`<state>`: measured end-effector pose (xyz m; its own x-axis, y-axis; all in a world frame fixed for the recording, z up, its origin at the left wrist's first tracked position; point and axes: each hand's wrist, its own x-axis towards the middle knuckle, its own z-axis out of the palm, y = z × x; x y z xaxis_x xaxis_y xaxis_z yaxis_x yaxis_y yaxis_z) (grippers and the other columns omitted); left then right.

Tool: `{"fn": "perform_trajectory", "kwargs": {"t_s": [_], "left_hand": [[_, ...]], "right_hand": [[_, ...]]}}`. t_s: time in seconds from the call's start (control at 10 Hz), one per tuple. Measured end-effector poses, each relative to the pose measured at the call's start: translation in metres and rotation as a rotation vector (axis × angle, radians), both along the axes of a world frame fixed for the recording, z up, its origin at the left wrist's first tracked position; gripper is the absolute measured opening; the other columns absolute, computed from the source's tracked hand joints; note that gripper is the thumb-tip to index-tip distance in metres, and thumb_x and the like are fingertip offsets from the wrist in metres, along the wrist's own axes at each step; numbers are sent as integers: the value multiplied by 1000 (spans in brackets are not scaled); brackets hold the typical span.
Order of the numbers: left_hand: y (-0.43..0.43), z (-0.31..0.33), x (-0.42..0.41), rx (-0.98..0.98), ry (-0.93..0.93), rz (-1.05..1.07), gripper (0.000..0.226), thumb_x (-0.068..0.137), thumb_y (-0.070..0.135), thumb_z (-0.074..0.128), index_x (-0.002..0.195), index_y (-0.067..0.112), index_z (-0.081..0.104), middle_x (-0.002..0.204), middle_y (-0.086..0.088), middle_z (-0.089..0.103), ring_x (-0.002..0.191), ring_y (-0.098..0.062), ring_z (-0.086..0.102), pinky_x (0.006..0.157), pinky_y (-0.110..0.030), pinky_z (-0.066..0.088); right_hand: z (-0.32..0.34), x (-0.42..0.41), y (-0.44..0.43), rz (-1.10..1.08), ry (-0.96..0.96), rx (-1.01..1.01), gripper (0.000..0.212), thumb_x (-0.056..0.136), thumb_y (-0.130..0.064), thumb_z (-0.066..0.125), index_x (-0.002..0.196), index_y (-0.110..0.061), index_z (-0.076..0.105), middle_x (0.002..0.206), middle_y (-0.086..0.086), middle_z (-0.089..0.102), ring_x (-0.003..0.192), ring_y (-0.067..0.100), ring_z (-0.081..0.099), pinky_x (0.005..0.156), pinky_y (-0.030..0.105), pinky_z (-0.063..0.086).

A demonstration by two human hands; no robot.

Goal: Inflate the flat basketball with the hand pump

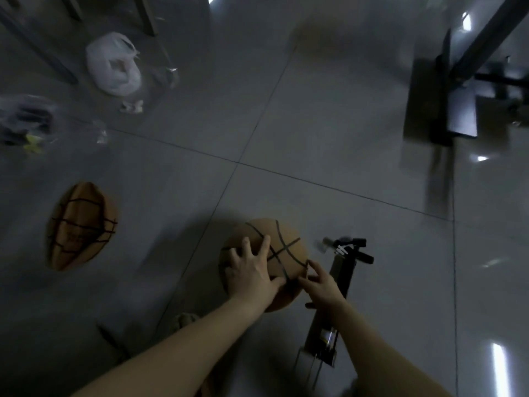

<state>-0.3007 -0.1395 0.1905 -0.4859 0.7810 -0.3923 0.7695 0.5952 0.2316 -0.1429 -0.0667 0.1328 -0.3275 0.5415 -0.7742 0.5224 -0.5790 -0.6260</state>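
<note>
An orange basketball [282, 245] with black seams rests on the tiled floor near the bottom centre. My left hand [252, 270] lies spread flat on its top, pressing on it. My right hand [322, 285] touches the ball's right side with thumb and forefinger pinched at the surface; what they pinch is too small to tell. A black hand pump [342, 275] lies on the floor just right of the ball, its T-handle pointing away from me. A second basketball [81, 226], collapsed flat, lies at the left.
A white plastic bag [114, 64] and other bags [25, 121] lie at the upper left beside furniture legs. A dark metal stand base [440, 90] occupies the upper right. Something tan [184, 320] shows under my left forearm.
</note>
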Motion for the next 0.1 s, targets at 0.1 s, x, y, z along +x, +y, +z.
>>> {"fn": "perform_trajectory", "kwargs": {"t_s": [0.1], "left_hand": [[8, 16, -14, -81, -67, -5, 104, 78, 65, 66, 154, 42, -1, 163, -5, 3, 144, -43, 13, 108, -57, 36]], "right_hand": [[11, 7, 6, -29, -122, 57, 77, 93, -40, 64, 156, -32, 20, 143, 14, 48, 87, 19, 61, 71, 37, 57]]}}
